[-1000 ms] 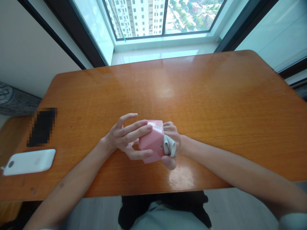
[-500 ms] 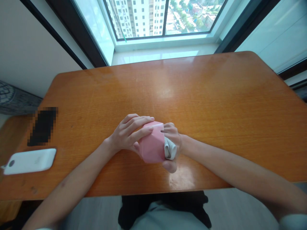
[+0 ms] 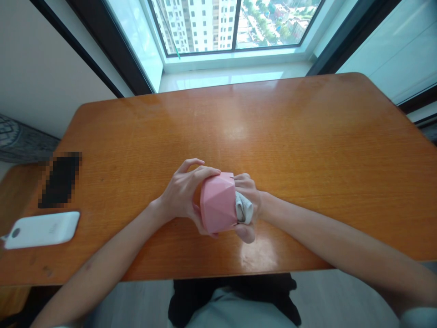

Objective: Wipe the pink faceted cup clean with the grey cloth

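Both hands busy: left hand [image 3: 182,193] clamps pink faceted cup [image 3: 218,204], right hand [image 3: 246,207] pinches grey cloth [image 3: 243,208] against it; keep cup steady, rub evenly.

Both forearms bare, angled in from lower corners, converged over near-centre of table [image 3: 307,150]. Left hand [image 3: 184,193] cupped pink faceted cup [image 3: 218,204] from its left side, fingers curled over top, index raised slightly. Right hand [image 3: 248,207] pressed against cup's right side, fingers bunched around white cloth [image 3: 243,208], thumb below. Wrists roughly level.
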